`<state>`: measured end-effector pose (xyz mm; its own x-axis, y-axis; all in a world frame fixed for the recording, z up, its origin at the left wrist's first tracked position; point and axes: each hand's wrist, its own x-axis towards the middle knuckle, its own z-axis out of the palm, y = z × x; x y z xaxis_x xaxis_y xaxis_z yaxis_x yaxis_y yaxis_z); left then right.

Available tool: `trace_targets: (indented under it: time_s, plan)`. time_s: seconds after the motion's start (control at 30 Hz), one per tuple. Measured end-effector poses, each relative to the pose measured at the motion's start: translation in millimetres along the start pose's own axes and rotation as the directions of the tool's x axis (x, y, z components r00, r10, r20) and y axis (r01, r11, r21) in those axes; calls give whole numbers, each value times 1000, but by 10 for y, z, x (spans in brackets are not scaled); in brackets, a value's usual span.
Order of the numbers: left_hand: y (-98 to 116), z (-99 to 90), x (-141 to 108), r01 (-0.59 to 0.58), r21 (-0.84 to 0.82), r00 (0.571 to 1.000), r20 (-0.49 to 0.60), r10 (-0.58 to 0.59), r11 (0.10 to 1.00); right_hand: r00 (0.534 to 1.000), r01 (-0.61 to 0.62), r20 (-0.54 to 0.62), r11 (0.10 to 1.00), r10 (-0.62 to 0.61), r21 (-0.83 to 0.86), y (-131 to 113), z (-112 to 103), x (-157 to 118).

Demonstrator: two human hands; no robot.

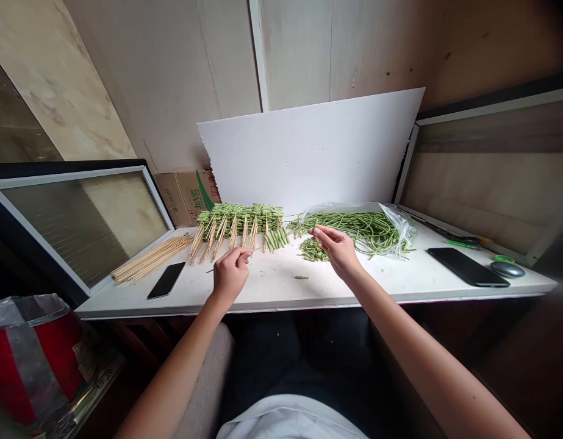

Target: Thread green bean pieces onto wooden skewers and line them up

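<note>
- The left hand (230, 275) is curled shut and grips a thin, pale wooden skewer (258, 249). The skewer lies flat, just above the white table (281, 292).
- The right hand (338, 250) hangs in the air over a small pile of short green bean pieces (314, 250). Its fingertips (318, 232) come close together, but I cannot tell if they hold anything.
- One short green bean piece (301, 277) lies alone on the table, in front of the pile.
- Long, thin green beans (354, 230) lie in a clear plastic bag (397, 225), just behind the right hand.
- A neat row of green bean pieces on wooden skewers (240, 218) lies on the table, between the two hands and the white foam board (308, 152). The sticks point toward the person.
- A bundle of bare, pale wooden skewers (150, 259) lies at the left end of the table.
- A black phone (166, 280) lies just beside that bundle.
- A bigger black phone (468, 267) lies at the right end.
- A brown cardboard box (185, 196) stands behind the table.
</note>
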<state>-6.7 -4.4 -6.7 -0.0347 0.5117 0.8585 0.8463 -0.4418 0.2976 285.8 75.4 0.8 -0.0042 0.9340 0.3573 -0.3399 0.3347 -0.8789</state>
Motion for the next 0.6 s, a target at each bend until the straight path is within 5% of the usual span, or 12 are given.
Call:
trace_targets:
  time_s: [0.17, 0.6]
  plan:
    - [44, 45, -41, -4, 1, 999, 32, 4, 1000, 990, -92, 115, 989, 79, 112, 7, 98, -64]
    - [37, 60, -53, -14, 1, 999, 46, 14, 1000, 987, -125, 119, 978, 106, 166, 16, 127, -93]
